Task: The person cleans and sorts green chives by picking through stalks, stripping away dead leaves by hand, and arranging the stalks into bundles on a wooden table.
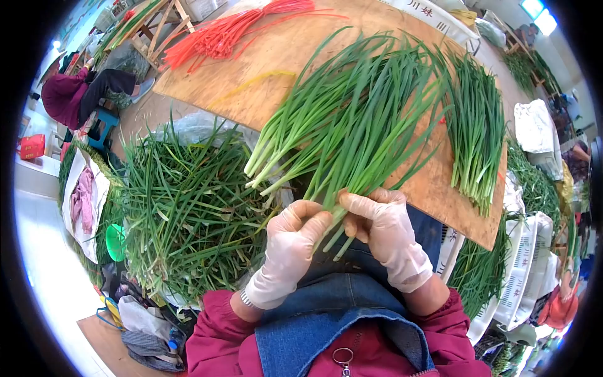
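Both my hands wear thin whitish gloves and meet low on a small bunch of garlic chives, near its pale stem ends. My left hand is closed around the stems from the left side. From the right, my right hand pinches the same stems between thumb and fingers. The stem ends stick out below, over my lap. Beyond my hands, more loose chives lie on the wooden board, their pale ends toward the left. A neater bundle of chives rests at the board's right side.
A big heap of untidy chives stands at my left. Red plastic ties lie at the board's far left. White crates with greens stand at right. A seated person is at the far left. A green bowl-like object sits beside the heap.
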Demonstrator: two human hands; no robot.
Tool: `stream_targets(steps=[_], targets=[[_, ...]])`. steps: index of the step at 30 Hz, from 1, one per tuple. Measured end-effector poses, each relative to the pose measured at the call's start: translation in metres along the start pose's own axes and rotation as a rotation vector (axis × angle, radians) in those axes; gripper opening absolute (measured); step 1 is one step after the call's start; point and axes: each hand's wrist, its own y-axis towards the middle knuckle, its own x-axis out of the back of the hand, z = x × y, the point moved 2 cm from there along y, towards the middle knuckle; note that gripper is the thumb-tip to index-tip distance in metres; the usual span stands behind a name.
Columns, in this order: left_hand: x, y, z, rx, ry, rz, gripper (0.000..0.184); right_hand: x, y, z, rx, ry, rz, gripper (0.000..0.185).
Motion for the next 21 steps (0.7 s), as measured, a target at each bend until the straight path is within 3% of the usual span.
stream_targets(steps=[5, 7, 9, 11, 13, 15, 16, 17, 19, 21], targets=[[0.008, -0.008, 0.005, -0.126, -0.17, -0.15, 0.008, 0.0, 0.008, -0.004, -0.013, 0.148, -0.052, 0.013], [0.019, -0.012, -0.007, -0.21, -0.076, -0.167, 0.012, 0.005, 0.012, -0.005, -0.014, 0.196, -0.075, 0.013], [0.043, -0.02, -0.015, -0.42, -0.09, -0.157, 0.016, 0.006, 0.012, -0.005, -0.017, 0.188, -0.078, 0.013], [0.075, -0.032, -0.021, -0.573, -0.112, -0.308, 0.019, 0.008, 0.013, -0.005, 0.001, 0.171, -0.059, 0.013], [0.122, -0.045, -0.015, -0.497, -0.185, -0.781, 0.02, 0.009, 0.012, -0.003, -0.008, 0.139, -0.044, 0.015], [0.171, -0.062, -0.009, -0.275, 0.268, -0.871, 0.025, 0.01, 0.011, -0.002, -0.021, 0.1, -0.029, 0.017], [0.185, -0.061, -0.01, -0.245, 0.48, -0.784, 0.029, 0.01, 0.011, -0.001, -0.029, 0.075, -0.022, 0.018], [0.193, -0.062, -0.006, -0.065, 0.876, -0.849, 0.028, 0.01, 0.011, 0.0, -0.034, 0.049, -0.015, 0.02], [0.174, -0.059, 0.002, -0.322, 1.101, -0.87, 0.023, 0.012, 0.011, 0.002, -0.057, -0.055, -0.017, 0.026], [0.151, -0.044, 0.003, -0.484, 0.957, -0.677, 0.008, 0.017, 0.009, 0.003, -0.081, -0.174, -0.016, 0.028]])
